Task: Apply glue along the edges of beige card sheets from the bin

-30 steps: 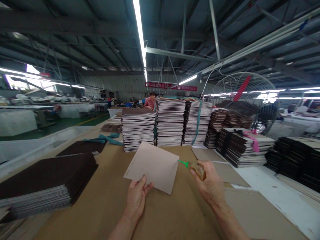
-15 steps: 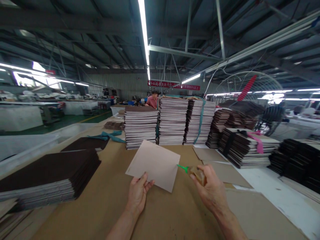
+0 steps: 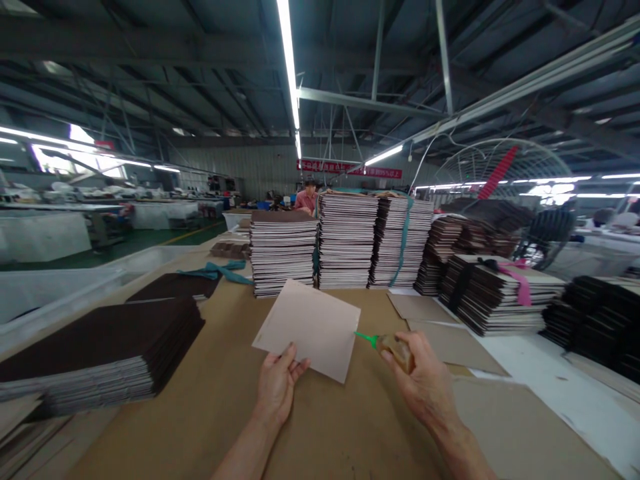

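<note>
A pale, squarish board (image 3: pixel 310 327) is tilted above the brown work surface, its near edge pinched between the thumb and fingers of my left hand (image 3: pixel 280 383). In my right hand (image 3: pixel 425 377) is a squeeze bottle (image 3: pixel 395 350), lying on its side with brownish contents and a green nozzle. The nozzle tip (image 3: pixel 358 334) points left at the board's right edge; whether it touches cannot be made out. My right fingers wrap round the bottle's body and partly hide it.
Tall stacks of dark-and-white boards (image 3: pixel 347 243) stand at the back. A low dark stack (image 3: pixel 110 347) lies left, near a teal strip (image 3: pixel 215 270). On the right are tied stacks (image 3: pixel 500 293), flat boards (image 3: pixel 457 347) and a big fan (image 3: pixel 510 170). A person (image 3: pixel 306 198) is behind the stacks.
The green nozzle tip sits slightly lower along the board's right edge. Both hands keep their grips, and the view has shifted a little.
</note>
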Demonstrator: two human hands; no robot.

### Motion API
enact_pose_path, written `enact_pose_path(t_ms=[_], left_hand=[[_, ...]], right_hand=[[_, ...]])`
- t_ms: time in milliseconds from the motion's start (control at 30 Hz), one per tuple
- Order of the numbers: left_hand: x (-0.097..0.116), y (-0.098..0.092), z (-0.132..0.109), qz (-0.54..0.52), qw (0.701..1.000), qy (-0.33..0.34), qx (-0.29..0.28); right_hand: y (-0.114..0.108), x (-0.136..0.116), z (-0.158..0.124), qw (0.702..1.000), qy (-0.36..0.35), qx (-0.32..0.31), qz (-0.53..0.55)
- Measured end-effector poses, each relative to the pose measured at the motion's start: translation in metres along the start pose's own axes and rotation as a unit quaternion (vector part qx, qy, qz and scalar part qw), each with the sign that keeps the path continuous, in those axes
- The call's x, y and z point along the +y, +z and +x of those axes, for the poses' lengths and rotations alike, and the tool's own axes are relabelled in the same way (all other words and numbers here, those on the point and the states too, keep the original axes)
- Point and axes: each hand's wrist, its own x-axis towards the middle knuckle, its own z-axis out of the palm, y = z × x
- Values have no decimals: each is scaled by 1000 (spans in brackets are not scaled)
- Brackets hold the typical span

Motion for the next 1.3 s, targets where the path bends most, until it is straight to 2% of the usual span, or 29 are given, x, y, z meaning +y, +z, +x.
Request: enact_pose_path(t_ms=[233, 467, 767, 900, 1067, 1300], left_hand=[[-2, -4, 1, -12, 1000, 0, -2], [-2, -1, 3, -11, 1000, -3, 7], [-1, -3, 2, -31, 999, -10, 25], [0, -2, 2, -34, 999, -11, 30], [1, 1, 0, -33, 999, -11, 32], [2, 1, 1, -25, 999, -11, 34]], right_hand=[[0, 2, -5, 1000, -17, 0, 12], [-1, -1, -28, 998, -31, -4, 56], [0, -9, -36, 996, -43, -71, 39], [2, -11, -38, 997, -39, -42, 46], [5, -12, -43, 993, -44, -100, 48], [3, -9, -36, 997, -66, -24, 27]])
